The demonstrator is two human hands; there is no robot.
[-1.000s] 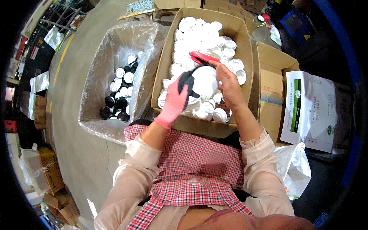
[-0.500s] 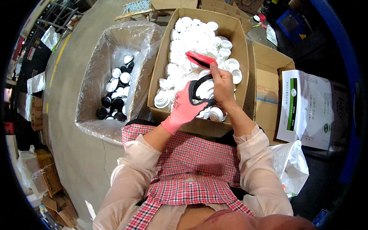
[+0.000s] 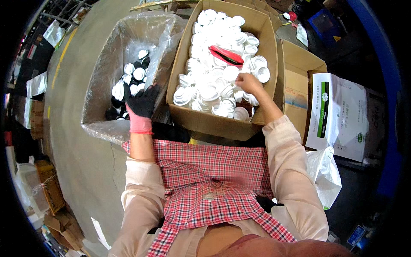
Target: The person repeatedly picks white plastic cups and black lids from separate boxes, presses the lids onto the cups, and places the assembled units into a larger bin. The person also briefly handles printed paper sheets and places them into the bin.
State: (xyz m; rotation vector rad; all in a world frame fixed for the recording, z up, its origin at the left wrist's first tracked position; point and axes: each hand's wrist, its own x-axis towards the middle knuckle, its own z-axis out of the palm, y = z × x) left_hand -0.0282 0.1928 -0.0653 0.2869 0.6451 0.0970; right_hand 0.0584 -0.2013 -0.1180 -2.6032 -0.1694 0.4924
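Observation:
My left hand (image 3: 141,103), in a pink glove with a black palm and fingers, reaches into the plastic-lined box (image 3: 96,77) on the left. Its fingers are spread. Beside its thumb lies a white cap (image 3: 118,91), among black and white caps. My bare right hand (image 3: 249,82) is over the cardboard box (image 3: 201,124) of white caps (image 3: 209,92). Its fingers are curled together next to a round white cap (image 3: 231,73); whether they pinch anything is hidden. Just beyond, a red, folded piece with a dark inside (image 3: 225,55) rests on the pile.
An open cardboard box (image 3: 295,98) stands right of the white caps. Beside it is a white printed carton (image 3: 342,115), with a white bag (image 3: 327,177) below. On the far left are cartons (image 3: 49,188) by the grey floor (image 3: 70,107).
My left hand has left the stack of white caps it held over the cardboard box and moved left into the lined box, fingers opening. My right hand has come slightly lower.

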